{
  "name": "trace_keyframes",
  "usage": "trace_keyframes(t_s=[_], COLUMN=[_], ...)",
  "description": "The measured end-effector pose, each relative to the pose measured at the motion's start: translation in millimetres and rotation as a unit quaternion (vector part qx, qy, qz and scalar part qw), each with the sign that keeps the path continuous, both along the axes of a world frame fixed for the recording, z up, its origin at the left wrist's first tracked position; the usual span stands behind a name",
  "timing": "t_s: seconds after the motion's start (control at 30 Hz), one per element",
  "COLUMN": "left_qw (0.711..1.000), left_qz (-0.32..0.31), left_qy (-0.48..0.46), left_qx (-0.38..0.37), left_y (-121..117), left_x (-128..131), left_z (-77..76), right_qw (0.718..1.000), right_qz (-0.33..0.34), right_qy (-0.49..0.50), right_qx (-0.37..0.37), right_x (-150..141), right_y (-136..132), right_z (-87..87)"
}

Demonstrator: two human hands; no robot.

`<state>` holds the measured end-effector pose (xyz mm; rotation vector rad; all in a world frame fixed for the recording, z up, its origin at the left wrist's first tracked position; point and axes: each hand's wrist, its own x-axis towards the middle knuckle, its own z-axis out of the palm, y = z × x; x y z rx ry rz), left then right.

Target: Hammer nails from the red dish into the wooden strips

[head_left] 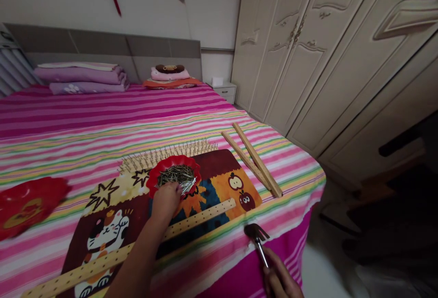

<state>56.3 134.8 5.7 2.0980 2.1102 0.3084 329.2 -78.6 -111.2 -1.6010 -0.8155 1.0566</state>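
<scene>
My left hand (170, 192) reaches into a red scalloped bowl (153, 168) of loose metal nails (178, 175). Its fingers are curled together among the nails; the fingertips are partly hidden. By the bed's near edge, my right hand (278, 277) grips the handle of a claw hammer (255, 233), whose head is over the striped cloth. A long wooden strip (201, 216) with evenly spaced dark marks lies across the patterned mat (222, 168), passing under my left forearm. Behind the bowl, wooden strips (132, 163) bristle with rows of upright nails.
Two wooden strips (258, 159) lie at the mat's right. A red dish (30, 202) sits at the left on the striped bed cover (102, 147). Folded bedding (85, 76) rests by the headboard. A wardrobe (280, 47) stands to the right, beside a small nightstand (226, 91).
</scene>
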Motion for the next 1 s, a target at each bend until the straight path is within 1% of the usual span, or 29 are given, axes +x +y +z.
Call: trace_keyframes(t_s=[0.1, 0.17, 0.2, 0.23, 0.27, 0.37, 0.43, 0.47, 0.53, 0.57, 0.63, 0.7, 0.77, 0.87, 1.0], left_qw=[0.997, 0.986, 0.975, 0.959, 0.936, 0.850, 0.802, 0.785, 0.766, 0.762, 0.764, 0.768, 0.765, 0.759, 0.772], left_qz=[0.009, 0.035, 0.052, 0.067, 0.079, 0.091, 0.094, 0.095, 0.088, 0.080, 0.068, 0.066, 0.062, 0.044, 0.034], left_qy=[-0.071, -0.158, -0.213, -0.275, -0.342, -0.518, -0.587, -0.608, -0.634, -0.639, -0.637, -0.628, -0.626, -0.625, -0.607], left_qx=[0.025, 0.033, 0.033, 0.028, 0.017, -0.038, -0.066, -0.070, -0.065, -0.064, -0.076, -0.105, -0.141, -0.177, -0.185], left_y=[-2, -3, -4, -6, -8, -18, -25, -29, -35, -38, -41, -43, -46, -50, -54], left_x=[-4, -6, -6, -5, -3, 6, 13, 16, 20, 22, 23, 25, 29, 40, 58], left_z=[2.2, 5.5, 7.8, 10.5, 13.4, 22.9, 27.8, 29.2, 29.0, 27.6, 23.1, 18.1, 14.1, 8.5, -4.4], right_qw=[1.000, 0.999, 0.999, 0.999, 0.999, 0.998, 0.998, 0.998, 0.998, 0.998, 0.998, 0.998, 0.999, 0.999, 0.998], right_qz=[0.004, 0.001, -0.001, -0.003, -0.006, -0.012, -0.010, -0.008, -0.005, -0.004, 0.000, 0.007, 0.009, 0.008, 0.018], right_qy=[0.022, 0.037, 0.043, 0.048, 0.051, 0.054, 0.058, 0.060, 0.060, 0.060, 0.060, 0.057, 0.047, 0.037, 0.062], right_qx=[-0.013, -0.015, -0.014, -0.012, -0.011, -0.011, -0.013, -0.013, -0.010, -0.007, 0.000, 0.003, 0.006, 0.012, 0.013], right_x=[0, -1, -1, -1, -1, -2, -2, -2, -2, -2, -2, -2, -3, -5, -7], right_y=[1, 1, 1, 1, 2, 2, 2, 3, 3, 3, 4, 5, 5, 7, 8], right_z=[0.1, 0.1, 0.1, 0.2, 0.3, 0.5, 0.5, 0.5, 1.1, 2.0, 5.1, 10.2, 16.1, 23.0, 22.6])
